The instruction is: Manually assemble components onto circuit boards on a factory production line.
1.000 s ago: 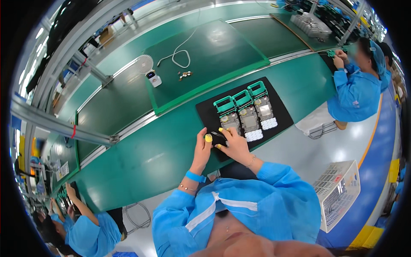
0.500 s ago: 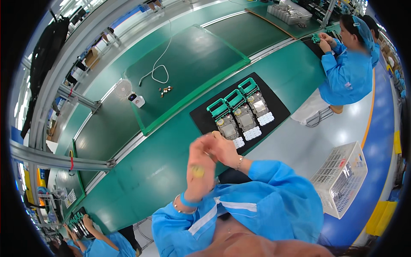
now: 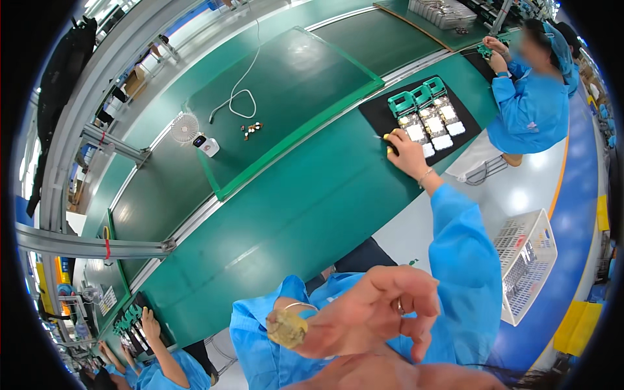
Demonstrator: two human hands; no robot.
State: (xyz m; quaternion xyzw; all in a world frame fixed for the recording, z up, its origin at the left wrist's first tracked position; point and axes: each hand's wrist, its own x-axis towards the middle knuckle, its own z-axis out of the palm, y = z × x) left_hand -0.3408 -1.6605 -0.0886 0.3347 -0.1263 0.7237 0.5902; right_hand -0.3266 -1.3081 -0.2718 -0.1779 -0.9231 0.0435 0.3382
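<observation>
Right hand on the black mat, left hand raised near the camera

The right hand (image 3: 404, 146) reaches out to the upper right of the frame, fingers curled on a small yellow-tipped tool (image 3: 389, 138) at the edge of the black mat (image 3: 377, 114), just left of the green fixtures (image 3: 416, 104). The left hand (image 3: 364, 315), low in the frame, has loosely bent fingers and holds nothing that I can see.

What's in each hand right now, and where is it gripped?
The left hand, raised close to the camera, carries a yellowish lump near the wrist; whether it grips it cannot be told. The right hand rests at the black mat, its grip unclear.
</observation>
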